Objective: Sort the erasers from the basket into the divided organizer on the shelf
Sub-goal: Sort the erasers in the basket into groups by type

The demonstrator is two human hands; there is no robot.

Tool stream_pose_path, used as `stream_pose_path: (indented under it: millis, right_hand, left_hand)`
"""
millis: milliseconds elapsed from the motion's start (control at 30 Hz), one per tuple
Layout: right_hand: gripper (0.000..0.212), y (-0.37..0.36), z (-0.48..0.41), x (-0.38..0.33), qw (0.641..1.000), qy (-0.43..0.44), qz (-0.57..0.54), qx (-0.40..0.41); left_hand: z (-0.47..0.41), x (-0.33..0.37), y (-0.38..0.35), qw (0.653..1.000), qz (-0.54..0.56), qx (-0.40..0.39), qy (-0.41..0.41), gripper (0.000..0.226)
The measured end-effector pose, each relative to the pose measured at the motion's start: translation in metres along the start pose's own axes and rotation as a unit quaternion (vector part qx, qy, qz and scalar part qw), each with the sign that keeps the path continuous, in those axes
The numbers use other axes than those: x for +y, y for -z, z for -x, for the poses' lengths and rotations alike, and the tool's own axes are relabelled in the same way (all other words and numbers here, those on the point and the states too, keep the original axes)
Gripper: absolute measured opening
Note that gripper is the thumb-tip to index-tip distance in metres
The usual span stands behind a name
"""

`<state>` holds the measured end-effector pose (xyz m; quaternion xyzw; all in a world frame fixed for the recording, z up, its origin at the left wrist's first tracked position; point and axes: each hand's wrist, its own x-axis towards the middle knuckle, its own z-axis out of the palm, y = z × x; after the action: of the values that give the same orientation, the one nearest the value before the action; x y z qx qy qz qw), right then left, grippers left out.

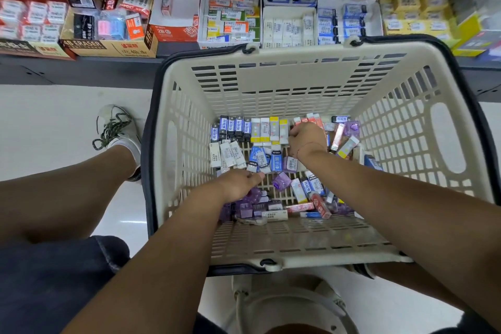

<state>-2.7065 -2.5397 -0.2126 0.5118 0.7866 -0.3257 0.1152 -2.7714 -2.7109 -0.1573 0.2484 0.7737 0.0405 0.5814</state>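
Left hand [241, 184] and right hand [306, 138] are both down in the basket [298, 84], among the erasers [271, 130].

Left fingers curl together on the near end of a blue eraser [256, 161], seemingly pinching it; its long axis runs near to far, pointing away from the hand. The right hand lies farther in and to the right, fingers curled under with its back to the camera, so I cannot tell whether it holds anything. It is the hand nearer the shelf. The organizer [289, 9] sits beyond the basket's far wall, well apart from both hands. Any carry has to rise over that tall wall and rim; the room above the basket is open.
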Motion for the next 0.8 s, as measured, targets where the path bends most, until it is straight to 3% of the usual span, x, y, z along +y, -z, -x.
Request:
stream_pose_path:
  millis: [133, 233, 333, 433, 533, 667, 800]
  right_hand:
    - [0.024, 0.008, 0.008, -0.001, 0.999, 0.034, 0.024, -0.015]
    - [0.018, 0.02, 0.033, -0.005, 0.992, 0.117, 0.024, -0.048]
    - [0.017, 0.029, 0.068, -0.004, 0.941, 0.215, 0.079, -0.249]
    - [0.04, 0.013, 0.082, 0.013, 0.864, 0.228, 0.22, -0.393]
    - [0.051, -0.005, 0.084, 0.025, 0.853, 0.245, 0.246, -0.389]
    - [0.044, -0.011, 0.09, 0.022, 0.861, 0.275, 0.233, -0.359]
    - [0.038, -0.003, 0.089, 0.019, 0.873, 0.218, 0.199, -0.388]
  left_hand:
    - [-0.002, -0.001, 0.0, 1.0, -0.013, 0.0, 0.0, 0.065]
    - [-0.005, -0.002, -0.001, 1.0, -0.022, 0.003, 0.001, 0.065]
    - [-0.007, -0.002, -0.001, 1.0, -0.028, 0.007, 0.001, 0.063]
    - [-0.009, -0.005, -0.003, 1.0, -0.026, 0.014, 0.002, 0.064]
    - [-0.011, -0.009, -0.003, 0.999, -0.035, 0.019, -0.001, 0.067]
    - [-0.012, -0.011, -0.003, 0.999, -0.035, 0.02, 0.0, 0.069]
    - [-0.012, -0.011, -0.004, 0.999, -0.03, 0.021, 0.001, 0.068]
